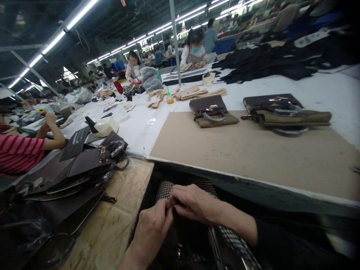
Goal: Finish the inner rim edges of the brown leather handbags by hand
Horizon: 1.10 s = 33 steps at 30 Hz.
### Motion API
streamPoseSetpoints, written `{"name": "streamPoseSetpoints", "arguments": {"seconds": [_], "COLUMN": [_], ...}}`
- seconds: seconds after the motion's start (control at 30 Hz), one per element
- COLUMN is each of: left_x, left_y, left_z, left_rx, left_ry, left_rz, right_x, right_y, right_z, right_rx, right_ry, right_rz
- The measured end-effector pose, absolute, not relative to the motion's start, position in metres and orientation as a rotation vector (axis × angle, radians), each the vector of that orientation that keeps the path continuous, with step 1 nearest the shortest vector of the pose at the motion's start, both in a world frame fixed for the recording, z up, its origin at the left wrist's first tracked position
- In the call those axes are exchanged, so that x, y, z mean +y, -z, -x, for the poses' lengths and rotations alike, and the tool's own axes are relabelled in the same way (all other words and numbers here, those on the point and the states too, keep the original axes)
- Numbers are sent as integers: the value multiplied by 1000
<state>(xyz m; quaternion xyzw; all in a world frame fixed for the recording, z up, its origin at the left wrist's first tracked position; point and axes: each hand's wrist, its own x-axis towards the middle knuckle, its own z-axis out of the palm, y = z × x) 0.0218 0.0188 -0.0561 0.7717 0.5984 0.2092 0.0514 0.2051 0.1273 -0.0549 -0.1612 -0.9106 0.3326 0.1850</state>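
1. Pinching a dark bag (pixel 194 243) in the lap, below the tabletop (pixel 253 150) edge, the left hand (pixel 150 230) and right hand (pixel 194 204) meet, fingers closed together on its upper edge.
2. Checked fabric (pixel 165 189) shows just behind the hands.
3. Two brown handbags (pixel 212 110) (pixel 284 112) lie well apart on the tabletop.
4. More dark bags (pixel 92 165) are stacked to the left.

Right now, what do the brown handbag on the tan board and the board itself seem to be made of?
Brown handbag: likely smooth leather or imitation; soft sheen, shiny metal clasp, pale underside. Tan board: looks like matte cardboard or fibreboard; flat, dull, faintly scuffed.
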Motion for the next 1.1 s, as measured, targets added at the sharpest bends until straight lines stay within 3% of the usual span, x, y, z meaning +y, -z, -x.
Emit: {"name": "streamPoseSetpoints", "arguments": {"seconds": [0.53, 0.87, 1.1], "left_x": [22, 28, 31], "left_y": [56, 32, 30], "left_z": [-28, -18, -12], "left_rx": [1870, 1625, 1608], "left_ry": [-700, -638, -570], "left_rz": [-2145, -1406, -1385], "right_x": [122, 140, 161], "right_y": [63, 46, 29], "right_z": [-204, -207, -207], "right_rx": [-2371, -2398, -2765], "right_ry": [-1063, -1344, -1376], "right_rz": [607, 645, 521]}}
